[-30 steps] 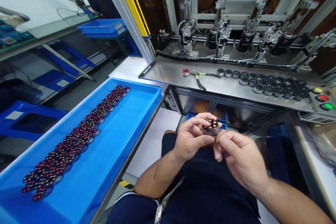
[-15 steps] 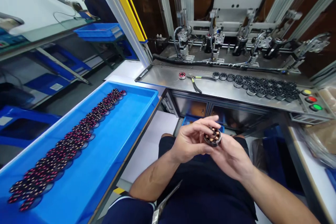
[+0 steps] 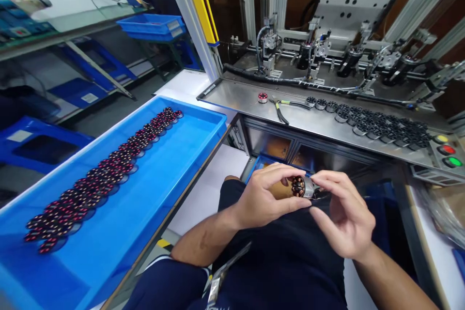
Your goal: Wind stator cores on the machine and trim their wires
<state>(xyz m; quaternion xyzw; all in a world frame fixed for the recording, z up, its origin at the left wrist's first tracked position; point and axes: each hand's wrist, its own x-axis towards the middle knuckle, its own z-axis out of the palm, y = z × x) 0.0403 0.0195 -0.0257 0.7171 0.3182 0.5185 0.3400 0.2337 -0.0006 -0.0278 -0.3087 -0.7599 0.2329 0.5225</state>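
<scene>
Above my lap, my left hand (image 3: 261, 196) grips a small motor stator (image 3: 304, 187) by its rim between thumb and fingers. Its copper windings face left, and its silvery side wall is turned toward my right hand. Thin dark wire ends seem to stick out at its right side, too small to make out well. My right hand (image 3: 343, 213) is close by on the right, thumb and fingers spread apart. Its fingertips are at the stator's right edge; whether they touch it I cannot tell.
On the left, a blue tray (image 3: 189, 155) holds rows of red-and-black stators (image 3: 105, 174). The metal bench carries a single red stator (image 3: 262, 98), pliers (image 3: 281, 109) and many black-and-silver ones (image 3: 381, 123). Behind stands a machine; push buttons (image 3: 446, 149) are at right. A person is at upper left.
The stator has turned from facing up to lying on its side, windings to the left. My right hand has drawn away to the right and opened. The view has shifted slightly.
</scene>
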